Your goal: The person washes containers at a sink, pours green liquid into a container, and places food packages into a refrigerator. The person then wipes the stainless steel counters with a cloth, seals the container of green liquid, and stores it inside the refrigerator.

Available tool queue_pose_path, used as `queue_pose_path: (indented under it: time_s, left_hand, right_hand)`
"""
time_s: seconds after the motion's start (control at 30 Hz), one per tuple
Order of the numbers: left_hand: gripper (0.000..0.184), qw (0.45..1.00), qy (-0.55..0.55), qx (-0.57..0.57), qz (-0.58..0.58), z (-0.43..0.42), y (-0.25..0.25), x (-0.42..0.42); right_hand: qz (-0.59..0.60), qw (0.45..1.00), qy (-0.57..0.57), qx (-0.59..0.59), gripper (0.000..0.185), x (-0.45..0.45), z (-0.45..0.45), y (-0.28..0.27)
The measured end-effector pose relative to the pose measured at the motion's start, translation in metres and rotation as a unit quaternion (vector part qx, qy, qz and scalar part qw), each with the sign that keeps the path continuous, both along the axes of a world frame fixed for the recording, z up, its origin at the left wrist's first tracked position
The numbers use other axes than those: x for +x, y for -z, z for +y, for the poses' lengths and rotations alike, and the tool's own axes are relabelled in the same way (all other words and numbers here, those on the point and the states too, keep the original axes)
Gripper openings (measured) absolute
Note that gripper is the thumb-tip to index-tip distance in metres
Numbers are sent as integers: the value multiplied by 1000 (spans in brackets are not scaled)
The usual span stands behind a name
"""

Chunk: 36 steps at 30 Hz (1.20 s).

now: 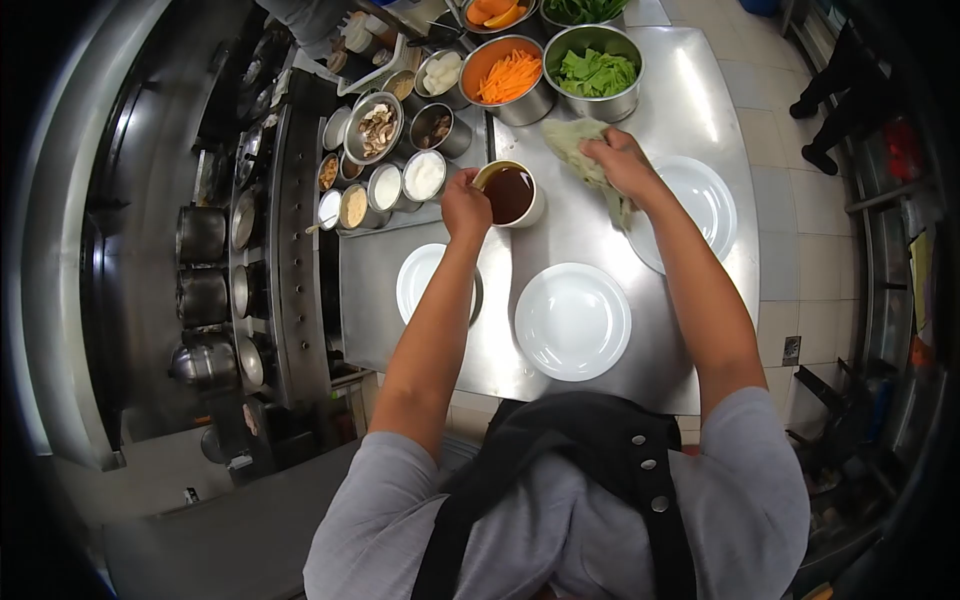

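My left hand (467, 205) grips the left side of a white cup (537, 205) that holds dark brown liquid (508, 194). Bunched in my right hand (622, 163) is a pale green cloth (575, 142), whose loose end hangs toward a white plate (712, 205) at the right. A second white plate (573, 322) lies on the steel table (660, 345) close to my body. Partly behind my left forearm sits a third white plate (420, 280).
Steel pots of carrot strips (508, 78) and green leaves (598, 75) stand at the back. Small containers, including sliced mushrooms (377, 130) and white powder (425, 175), crowd the left. Cooking pots (203, 298) line the far left. Another person's legs (835, 85) show at upper right.
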<state>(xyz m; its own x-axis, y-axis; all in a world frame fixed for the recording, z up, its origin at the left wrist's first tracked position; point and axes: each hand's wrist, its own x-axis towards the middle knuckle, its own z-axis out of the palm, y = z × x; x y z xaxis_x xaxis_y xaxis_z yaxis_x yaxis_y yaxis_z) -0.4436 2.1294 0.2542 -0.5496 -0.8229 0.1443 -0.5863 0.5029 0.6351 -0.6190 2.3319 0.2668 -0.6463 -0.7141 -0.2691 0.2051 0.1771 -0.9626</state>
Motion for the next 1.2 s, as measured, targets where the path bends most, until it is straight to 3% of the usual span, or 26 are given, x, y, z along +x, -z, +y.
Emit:
queue_pose_path:
  time_s: [0.1,0.2,0.3,0.4,0.53,0.63,0.73,0.83,0.9,0.97,1.03,1.2]
  left_hand:
    - [24,999,40,-9,20,5,-2,1]
    - [22,993,80,8,87,1,10,5]
    - [22,987,85,28,135,0,18,3]
    - [21,981,67,71,170,2,23,4]
    - [21,978,37,92,181,3,29,4]
    - [21,978,34,91,184,1,31,4]
    - [22,976,19,101,191,9,28,9]
    - [22,970,12,116,214,12,29,11]
    - [23,966,6,132,224,17,25,15]
    - [23,968,7,131,215,20,21,21]
    - [24,975,6,104,197,19,23,30]
    - [24,964,-48,172,199,28,20,45]
  right_hand:
    - [66,997,-30,18,44,-6,-42,18]
    - [16,996,-92,-13,44,-13,-82,36]
    - [91,986,-141,-16,41,-15,-119,58]
    - [75,967,-236,-53,39,-8,-126,61]
    - [170,949,-264,3,38,-5,-90,42]
    - [251,930,-253,84,37,-9,-62,41]
    - [371,912,-148,97,35,-10,-60,24]
    - [510,848,-145,-2,41,-4,-86,3]
    - [540,812,-217,47,51,1,-114,11]
    - [634,735,-230,70,52,5,-134,52]
    - [643,735,-206,63,50,7,-129,55]
    - [586,771,-229,101,39,12,-127,48]
